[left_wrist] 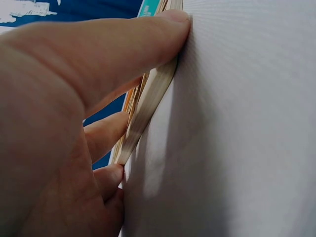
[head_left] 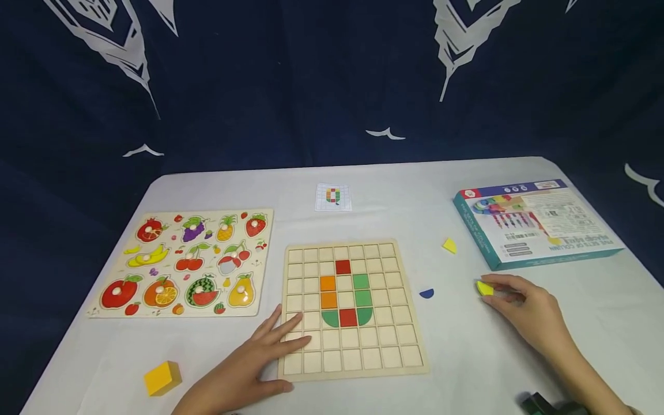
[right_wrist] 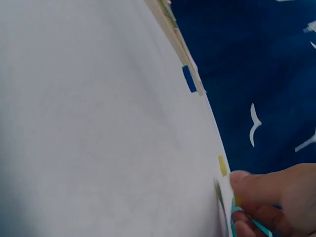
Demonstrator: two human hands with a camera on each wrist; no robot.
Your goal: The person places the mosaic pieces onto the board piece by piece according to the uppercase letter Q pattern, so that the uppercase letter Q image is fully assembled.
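My left hand [head_left: 251,357] rests with spread fingers on the lower left of a wooden grid board [head_left: 382,357]; in the left wrist view its thumb [left_wrist: 148,42] lies against the board's edge [left_wrist: 148,106]. Set in the grid are two red squares [head_left: 348,317], two orange squares [head_left: 328,300], two green squares [head_left: 363,298] and two green rounded-corner pieces [head_left: 330,318]. Right of the board, my right hand [head_left: 534,311] pinches a small yellow piece [head_left: 485,288] between thumb and fingers. Its full outline is partly hidden by the fingertips.
A yellow piece [head_left: 449,246] and a blue half-round piece [head_left: 427,293] lie right of the board. Behind it is a pattern card [head_left: 333,197]. A fruit puzzle [head_left: 176,276] and yellow block [head_left: 162,378] are left, a box [head_left: 539,225] right, a dark object [head_left: 550,405] at the front.
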